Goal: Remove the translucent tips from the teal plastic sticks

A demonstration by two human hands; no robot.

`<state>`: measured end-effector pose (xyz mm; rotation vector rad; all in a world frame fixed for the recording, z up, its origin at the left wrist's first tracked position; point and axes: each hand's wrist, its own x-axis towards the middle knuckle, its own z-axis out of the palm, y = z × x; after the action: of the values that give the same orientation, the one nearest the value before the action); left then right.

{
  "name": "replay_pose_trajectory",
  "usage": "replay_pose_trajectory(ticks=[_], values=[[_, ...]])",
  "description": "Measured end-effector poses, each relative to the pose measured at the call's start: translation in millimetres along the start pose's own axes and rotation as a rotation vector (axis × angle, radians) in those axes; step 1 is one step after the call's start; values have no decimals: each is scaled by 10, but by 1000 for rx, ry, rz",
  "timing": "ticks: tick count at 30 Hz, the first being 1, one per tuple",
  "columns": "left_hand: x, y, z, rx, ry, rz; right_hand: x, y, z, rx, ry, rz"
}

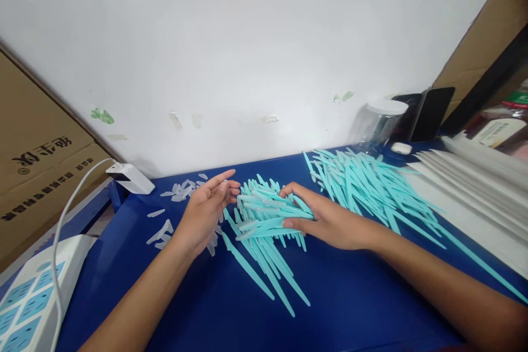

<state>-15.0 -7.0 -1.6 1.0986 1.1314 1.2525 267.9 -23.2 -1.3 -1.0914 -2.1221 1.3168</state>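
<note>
Right hand: grip closed around a bundle of turquoise sticks, thumb on the near side, mid-worktop. Left hand: just left of the bundle, fingers partly spread, thumb bent in (can't tell if a small piece is pinched there). Loose sticks lie under and nearer than the bundle; clear pieces scatter left, some hidden by the left hand.

Containers: clear jar, white lid on, far right, contents unreadable; bottle at the right edge, cut off, dark red inside.

Larger stick pile right, partly behind the right forearm. White envelopes farther right; dark phone and small white case near the jar. Left: white charger, power strip (cut off), cardboard box.
</note>
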Motion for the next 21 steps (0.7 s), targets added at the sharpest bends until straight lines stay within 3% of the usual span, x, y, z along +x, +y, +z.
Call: replay_pose_trajectory(ticks=[8, 14, 21], values=[[-9, 24, 18, 28, -10, 113, -12, -12, -4, -33, -37, 8], [-82, 33, 99, 123, -77, 59, -14, -15, 4, -40, -89, 32], [-114, 12, 129, 171, -119, 89, -21, -11, 4, -36, -94, 10]])
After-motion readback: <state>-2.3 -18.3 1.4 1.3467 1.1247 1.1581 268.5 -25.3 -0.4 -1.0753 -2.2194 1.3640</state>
